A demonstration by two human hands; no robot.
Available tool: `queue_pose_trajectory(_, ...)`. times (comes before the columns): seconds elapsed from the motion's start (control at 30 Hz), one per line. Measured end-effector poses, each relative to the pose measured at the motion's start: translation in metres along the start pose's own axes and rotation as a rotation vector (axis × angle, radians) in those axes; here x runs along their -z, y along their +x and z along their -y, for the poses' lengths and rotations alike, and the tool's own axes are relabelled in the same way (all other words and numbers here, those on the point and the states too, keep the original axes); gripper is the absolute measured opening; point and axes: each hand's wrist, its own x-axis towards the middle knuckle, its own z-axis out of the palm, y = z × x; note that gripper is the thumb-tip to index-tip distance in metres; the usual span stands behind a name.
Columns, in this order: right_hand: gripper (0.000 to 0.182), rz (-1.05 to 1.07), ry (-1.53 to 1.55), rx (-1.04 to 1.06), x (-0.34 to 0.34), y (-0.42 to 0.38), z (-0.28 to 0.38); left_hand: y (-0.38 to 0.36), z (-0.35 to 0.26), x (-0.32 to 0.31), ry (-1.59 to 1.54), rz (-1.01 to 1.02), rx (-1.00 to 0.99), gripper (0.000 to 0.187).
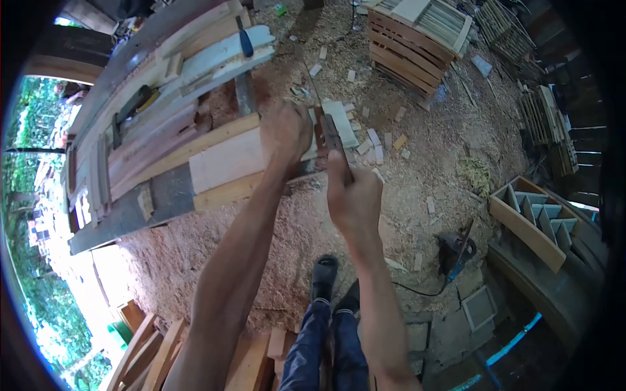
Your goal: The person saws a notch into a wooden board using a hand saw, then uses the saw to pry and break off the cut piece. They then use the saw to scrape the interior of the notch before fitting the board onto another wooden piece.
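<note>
My right hand [355, 195] is wrapped around the handle of a handsaw [331, 133], whose thin blade points away from me. Just left of the saw, my left hand [285, 130] presses down on the end of a pale wooden board [228, 159], fingers curled over it. That board lies along the workbench's near side, with a yellowish wooden strip [228, 132] behind it. The saw is close beside the board's right end, near my left knuckles. Its cutting edge is partly hidden.
Farther up the bench [166, 199] lie planks, a blue-handled screwdriver [245, 42] and a dark hand tool [135, 104]. Offcuts [375, 144] and sawdust cover the floor. A slatted crate [411, 55] stands ahead; a power tool [456, 251] and a divided wooden box [531, 218] sit to the right.
</note>
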Motion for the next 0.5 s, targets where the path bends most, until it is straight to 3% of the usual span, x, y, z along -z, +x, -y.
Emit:
queue_pose_trajectory(0.1,0.054,0.111,0.014,-0.129,0.010,0.006,0.012,0.002,0.006,0.002,0.028,0.043,-0.054,0.038)
queue_pose_trajectory(0.2,0.057,0.049,-0.077,-0.133,0.007,0.017,0.019,0.003,0.010,-0.007,0.027,-0.010,-0.124,0.038)
queue_pose_trajectory(0.33,0.055,0.106,0.012,-0.138,0.017,0.032,0.032,-0.003,-0.002,0.009,-0.010,0.012,-0.047,0.038)
queue_pose_trajectory(0.4,0.054,0.079,0.090,-0.071,0.010,0.012,0.017,-0.003,-0.002,0.011,0.041,0.024,-0.070,0.038)
queue_pose_trajectory(0.5,0.057,0.101,-0.040,-0.071,0.010,-0.033,-0.020,0.004,0.009,-0.004,0.086,0.034,-0.118,0.040)
